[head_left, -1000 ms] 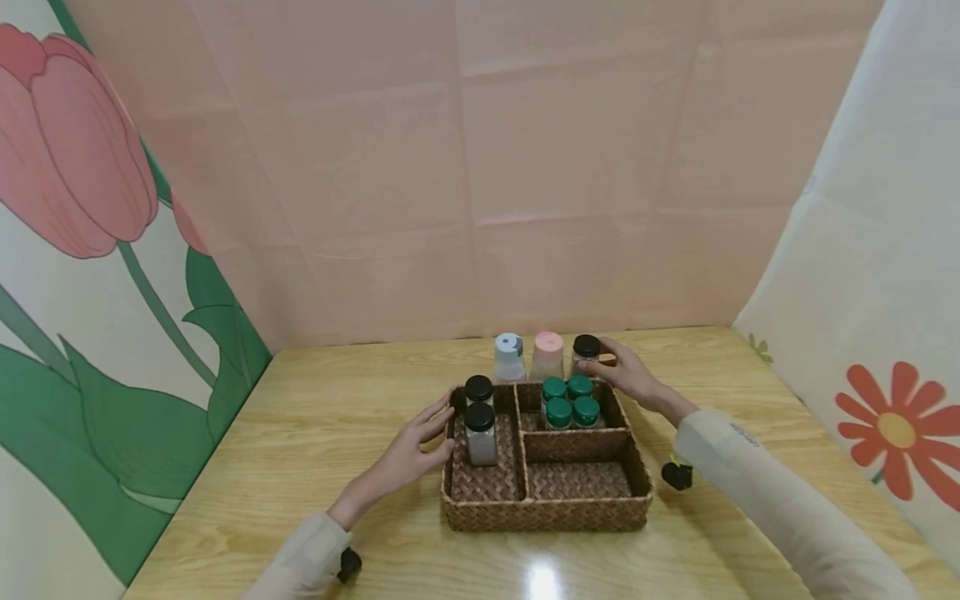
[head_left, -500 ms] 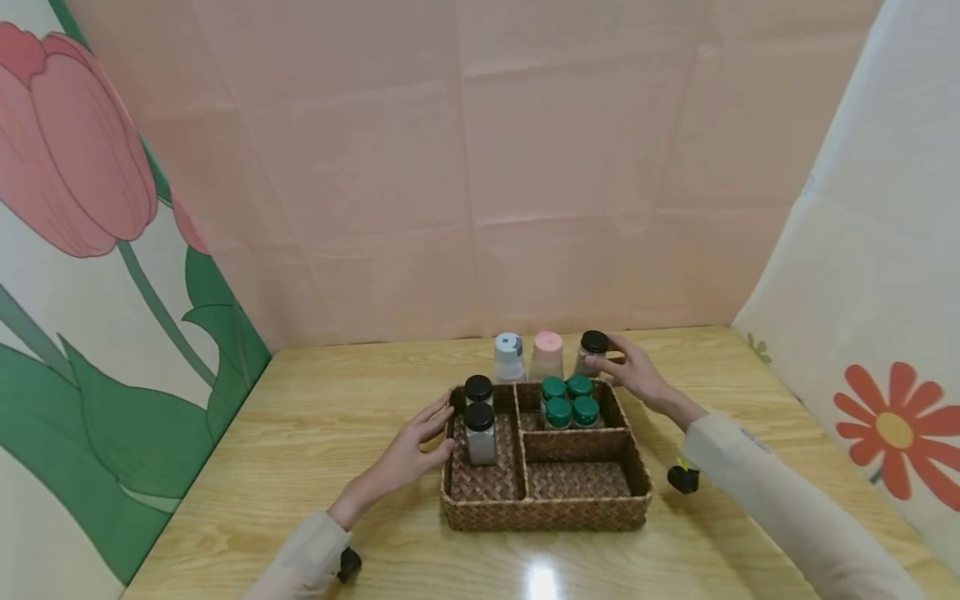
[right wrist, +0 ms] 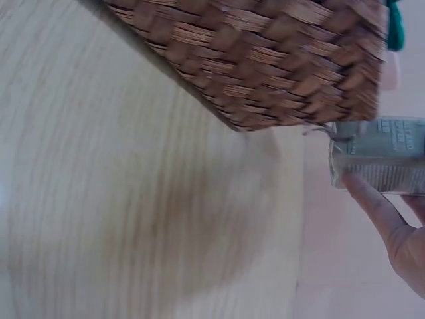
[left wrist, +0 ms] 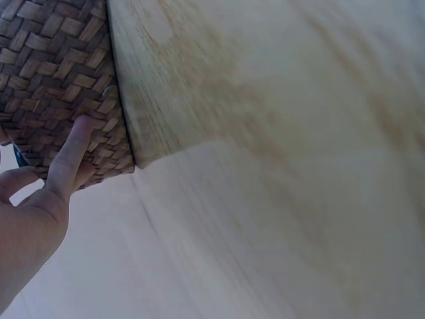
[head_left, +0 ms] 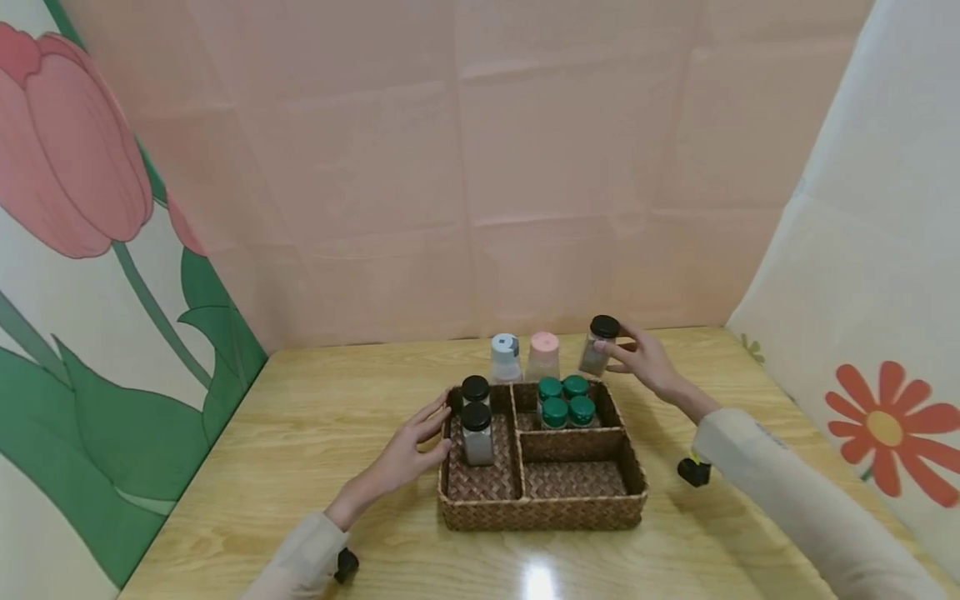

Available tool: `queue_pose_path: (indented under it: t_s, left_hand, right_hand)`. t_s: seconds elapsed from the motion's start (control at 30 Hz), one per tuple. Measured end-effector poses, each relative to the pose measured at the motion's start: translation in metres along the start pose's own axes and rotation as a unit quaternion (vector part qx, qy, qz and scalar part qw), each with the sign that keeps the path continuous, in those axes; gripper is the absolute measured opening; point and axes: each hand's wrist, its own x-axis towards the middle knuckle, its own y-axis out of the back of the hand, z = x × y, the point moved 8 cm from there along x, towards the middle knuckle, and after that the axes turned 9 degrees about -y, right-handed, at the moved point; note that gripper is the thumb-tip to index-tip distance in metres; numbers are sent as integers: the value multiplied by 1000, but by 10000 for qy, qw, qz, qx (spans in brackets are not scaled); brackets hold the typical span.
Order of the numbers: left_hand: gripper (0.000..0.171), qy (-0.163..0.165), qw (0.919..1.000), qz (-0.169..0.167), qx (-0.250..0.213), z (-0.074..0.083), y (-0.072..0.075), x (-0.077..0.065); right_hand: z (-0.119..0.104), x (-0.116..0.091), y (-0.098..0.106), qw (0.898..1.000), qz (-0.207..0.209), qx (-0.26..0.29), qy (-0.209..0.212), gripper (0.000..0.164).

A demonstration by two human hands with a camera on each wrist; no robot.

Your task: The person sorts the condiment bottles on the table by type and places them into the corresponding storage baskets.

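My right hand (head_left: 648,362) grips a clear spice jar with a black lid (head_left: 596,355), raised and slightly tilted behind the basket's back right corner. Printed text shows on that jar (right wrist: 382,147) in the right wrist view. At the left, my left hand (head_left: 411,446) rests its extended fingers against the outer wall of a brown woven basket (head_left: 543,513). In the left wrist view a fingertip (left wrist: 81,126) touches the weave. Two black-lidded jars (head_left: 477,443) stand in the basket's left compartment. Several green-lidded jars (head_left: 554,410) fill much of the back right compartment.
Behind the basket stand a bottle with a light blue cap (head_left: 505,357) and one with a pink cap (head_left: 543,354), their lower parts hidden by the rim. The front right compartment (head_left: 573,479) shows its woven floor. A wooden table (head_left: 322,400) lies beneath, with a pink sheet (head_left: 360,208) behind.
My right hand has lifted the black-lidded jar upward and a little to the right, away from the pink-capped bottle. The left hand has stayed at the basket's side.
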Motion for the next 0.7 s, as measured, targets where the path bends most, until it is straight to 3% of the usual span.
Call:
queue_pose_path:
  t_s: [0.43, 0.7]
  left_hand:
    - [51, -21, 9999, 28, 121, -1, 0, -1]
    - [51, 33, 9999, -34, 123, -1, 0, -1]
  right_hand:
    - [-20, -4, 21, 9998, 198, -34, 64, 74]
    - [-39, -11, 26, 9984, 525, -5, 196, 64]
